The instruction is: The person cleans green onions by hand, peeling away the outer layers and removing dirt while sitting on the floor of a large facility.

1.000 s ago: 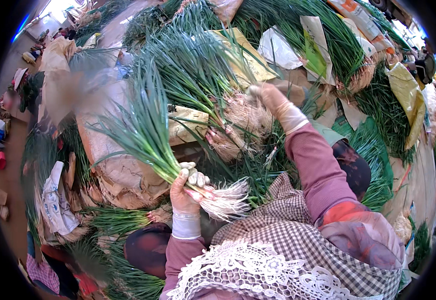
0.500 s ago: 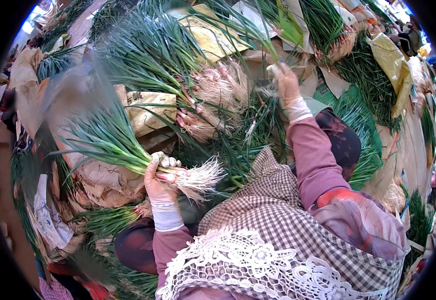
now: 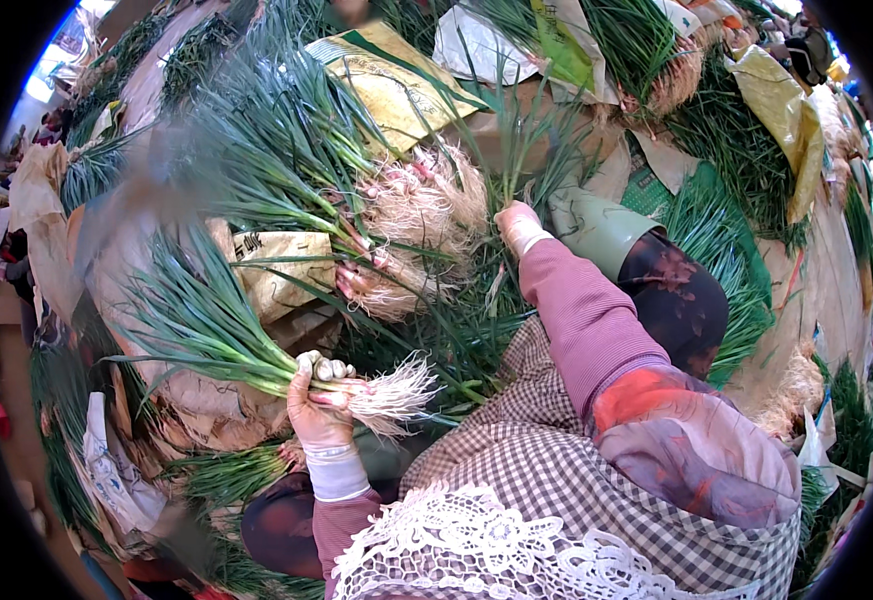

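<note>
My left hand is closed around a thick bunch of spring onions, in the lower left of the head view. Their green leaves fan out to the far left, while pale bulbs and a mass of white roots stick out on the right. Further off and to the right, my right hand is closed on some green onion stalks, whose leaves stand up beyond it. Its fingertips are partly hidden. To the left of that hand lies a large pile of spring onions, with pinkish bulbs and tangled roots facing it.
Loose green leaves litter the ground between my hands. A yellow printed sack lies behind the pile, a brown paper sack beneath it. More onions rest on green netting to the right. Further bundles stand at the back.
My right hand has come nearer and to the left with the green stalks in it. My left hand still grips its bunch, almost in place. The view has shifted slightly.
</note>
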Demonstrator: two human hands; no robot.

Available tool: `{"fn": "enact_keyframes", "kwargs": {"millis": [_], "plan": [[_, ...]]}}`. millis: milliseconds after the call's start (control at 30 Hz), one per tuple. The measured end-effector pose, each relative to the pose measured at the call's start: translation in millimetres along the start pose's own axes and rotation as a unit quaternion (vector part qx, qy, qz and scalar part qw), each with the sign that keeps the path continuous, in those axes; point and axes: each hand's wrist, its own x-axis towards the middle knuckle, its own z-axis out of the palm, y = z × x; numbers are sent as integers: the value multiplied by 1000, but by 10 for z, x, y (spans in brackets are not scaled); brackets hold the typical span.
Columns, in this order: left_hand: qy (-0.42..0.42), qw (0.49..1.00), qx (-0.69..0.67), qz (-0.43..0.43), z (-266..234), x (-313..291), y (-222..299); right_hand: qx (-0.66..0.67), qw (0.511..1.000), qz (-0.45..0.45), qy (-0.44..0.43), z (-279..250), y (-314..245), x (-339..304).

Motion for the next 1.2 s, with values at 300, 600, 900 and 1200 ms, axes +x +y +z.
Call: {"fn": "enact_keyframes", "kwargs": {"millis": [300,600,900,1200], "plan": [[-6,1000,9,12,51,20,30,871,358,-1,335,-1155,767,-876],[-44,999,-14,7,26,-1,42,713,477,153,490,-1132,1637,-1992],[-159,987,-8,37,89,-39,35,285,579,333,688,-136,1979,-2279],[-171,985,-26,14,107,-52,65,566,590,566,105,694,1641,-1804]]}}
